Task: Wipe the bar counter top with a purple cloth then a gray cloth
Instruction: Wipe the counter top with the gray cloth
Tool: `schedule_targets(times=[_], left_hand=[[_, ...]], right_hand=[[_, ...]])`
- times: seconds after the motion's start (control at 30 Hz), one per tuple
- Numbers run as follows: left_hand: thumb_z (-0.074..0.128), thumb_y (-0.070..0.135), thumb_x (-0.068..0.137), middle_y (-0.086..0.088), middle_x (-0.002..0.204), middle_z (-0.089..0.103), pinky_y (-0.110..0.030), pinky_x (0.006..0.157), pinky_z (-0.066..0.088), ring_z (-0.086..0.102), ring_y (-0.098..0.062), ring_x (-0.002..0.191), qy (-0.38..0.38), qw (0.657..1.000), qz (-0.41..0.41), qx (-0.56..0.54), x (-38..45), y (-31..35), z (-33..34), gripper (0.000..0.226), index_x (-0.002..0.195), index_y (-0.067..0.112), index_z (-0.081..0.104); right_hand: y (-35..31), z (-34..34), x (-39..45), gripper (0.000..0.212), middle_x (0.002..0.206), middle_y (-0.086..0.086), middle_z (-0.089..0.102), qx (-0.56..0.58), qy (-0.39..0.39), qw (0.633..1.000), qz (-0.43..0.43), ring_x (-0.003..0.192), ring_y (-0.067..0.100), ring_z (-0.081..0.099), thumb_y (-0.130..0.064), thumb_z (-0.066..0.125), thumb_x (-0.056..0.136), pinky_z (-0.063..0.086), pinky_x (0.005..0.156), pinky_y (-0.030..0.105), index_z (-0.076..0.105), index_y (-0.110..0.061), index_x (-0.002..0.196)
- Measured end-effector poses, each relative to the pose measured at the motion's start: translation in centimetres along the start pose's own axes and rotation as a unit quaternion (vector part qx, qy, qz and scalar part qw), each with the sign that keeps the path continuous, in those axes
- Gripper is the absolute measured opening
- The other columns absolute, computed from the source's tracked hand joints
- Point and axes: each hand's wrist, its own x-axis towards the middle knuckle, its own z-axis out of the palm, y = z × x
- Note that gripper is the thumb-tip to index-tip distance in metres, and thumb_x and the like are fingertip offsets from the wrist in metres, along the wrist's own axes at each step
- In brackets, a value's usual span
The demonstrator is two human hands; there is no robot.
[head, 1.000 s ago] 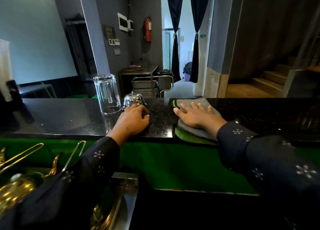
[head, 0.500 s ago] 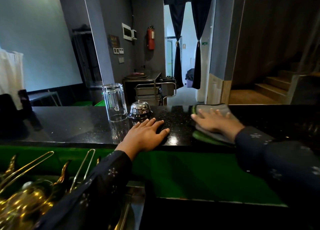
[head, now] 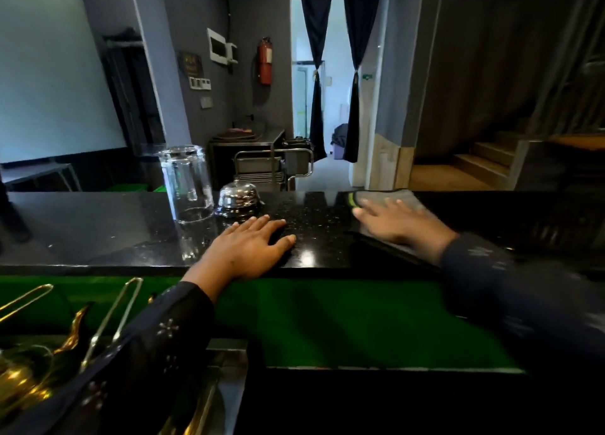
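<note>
1. My left hand (head: 248, 246) lies flat on the black table (head: 98, 228), palm down, fingers straight and slightly spread, thumb pointing right along the glossy surface. It holds nothing.
2. My right hand (head: 397, 220) presses flat on the gray cloth (head: 393, 196), fingers straight and fanned out toward the far edge. The hand is blurred, so I cannot make out finer detail of the fingertips.
3. The gray cloth lies on the right part of the table, reaching the far edge, with a strip of green trim showing at its left border. Most of the cloth is under my palm and wrist.
4. An upturned clear glass (head: 185, 182) stands on the table, left of my left hand and beyond it.
5. A chrome service bell (head: 238, 196) sits just beside the glass on its right, near my left fingertips but apart from them.
6. Below the near edge of the table runs a green panel (head: 327, 320).
7. At the lower left, golden metal ware (head: 29, 379) gleams beside my dark patterned sleeve (head: 157, 343).
8. I see no purple cloth on the table.
</note>
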Motion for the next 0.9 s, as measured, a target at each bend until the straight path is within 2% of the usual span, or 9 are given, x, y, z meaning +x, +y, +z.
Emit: schedule_targets(times=[0.13,0.23,0.3,0.37,0.47,0.57,0.67,0.77,0.9], left_hand=[[0.02,0.063,0.092,0.002,0.16,0.011,-0.04,0.119,0.007,0.009,-0.015,0.146,-0.015,1.0,-0.004,0.01,-0.1,0.4,-0.5,0.063,0.149,0.037,0.016],[0.022,0.062,0.092,0.002,0.159,0.013,-0.04,0.119,0.008,0.009,-0.015,0.146,-0.021,1.0,-0.013,0.007,-0.3,0.9,-0.7,0.062,0.149,0.037,0.017],[0.022,0.06,0.093,0.001,0.16,0.012,-0.038,0.119,0.006,0.008,-0.015,0.147,-0.022,1.0,-0.017,0.003,-0.6,1.1,-0.7,0.061,0.149,0.037,0.016],[0.02,0.06,0.093,0.002,0.16,0.009,-0.037,0.119,0.004,0.006,-0.015,0.147,-0.028,0.999,-0.017,0.0,-0.9,1.1,-0.8,0.061,0.149,0.037,0.014],[0.018,0.06,0.092,0.002,0.16,0.006,-0.041,0.119,0.0,0.003,-0.015,0.147,-0.044,0.998,-0.034,0.017,-1.3,1.4,-0.9,0.062,0.149,0.037,0.012],[0.022,0.056,0.095,0.0,0.159,0.014,-0.048,0.117,-0.004,0.003,-0.018,0.147,-0.018,0.998,-0.055,-0.005,-0.9,3.8,-1.7,0.058,0.148,0.031,0.025],[0.024,0.056,0.096,-0.002,0.157,0.022,-0.052,0.117,-0.001,0.01,-0.02,0.147,0.041,0.998,0.003,-0.045,1.1,9.4,-2.2,0.058,0.145,0.028,0.033],[0.025,0.062,0.093,-0.003,0.158,0.017,-0.051,0.116,-0.003,0.009,-0.021,0.147,0.024,0.999,0.032,-0.024,3.8,15.2,-0.8,0.065,0.149,0.027,0.025],[0.022,0.064,0.092,-0.001,0.16,0.008,-0.048,0.116,-0.004,0.003,-0.019,0.147,-0.018,0.999,0.002,-0.026,6.2,17.9,1.8,0.069,0.151,0.029,0.014]], right_hand=[[-5.1,0.6,-2.1,0.074,0.161,0.015,0.01,0.015,0.009,0.997,-0.07,0.147,0.036,0.006,-0.075,0.014,0.087,-0.002,0.114,0.061,0.019,-0.038,0.151],[-5.7,1.0,-4.6,0.073,0.162,0.009,0.003,0.007,-0.034,0.986,-0.162,0.148,0.031,0.0,-0.076,0.01,0.087,-0.006,0.114,0.059,0.012,-0.042,0.151],[-2.9,0.7,-5.2,0.069,0.163,0.002,0.002,0.011,-0.048,0.982,-0.183,0.149,0.026,-0.001,-0.074,0.01,0.089,-0.005,0.114,0.057,0.011,-0.043,0.151],[2.0,-0.1,-5.3,0.066,0.163,-0.002,0.003,0.021,-0.036,0.988,-0.152,0.149,0.024,0.0,-0.072,0.009,0.09,-0.004,0.115,0.056,0.012,-0.045,0.15],[11.3,-1.1,-5.2,0.067,0.162,-0.002,0.008,0.024,0.006,0.999,-0.026,0.148,0.024,0.006,-0.074,0.01,0.088,0.0,0.115,0.057,0.014,-0.046,0.149],[15.9,-1.9,-5.5,0.07,0.163,0.003,0.004,0.015,0.004,0.998,0.068,0.149,0.027,0.003,-0.075,0.008,0.087,-0.001,0.116,0.058,0.01,-0.044,0.15],[14.9,-1.5,-6.3,0.072,0.163,0.007,0.002,0.014,-0.009,0.999,0.034,0.149,0.028,0.0,-0.075,0.008,0.087,-0.003,0.116,0.057,0.008,-0.042,0.151],[14.0,-0.5,-8.1,0.069,0.163,0.003,0.001,-0.004,0.004,1.0,-0.03,0.149,0.026,-0.002,-0.073,0.006,0.088,-0.004,0.115,0.055,0.006,-0.044,0.151],[14.2,-0.7,-7.2,0.067,0.163,0.0,-0.003,-0.021,-0.028,0.998,-0.057,0.149,0.024,-0.005,-0.074,0.006,0.088,-0.006,0.115,0.054,0.002,-0.048,0.149]])
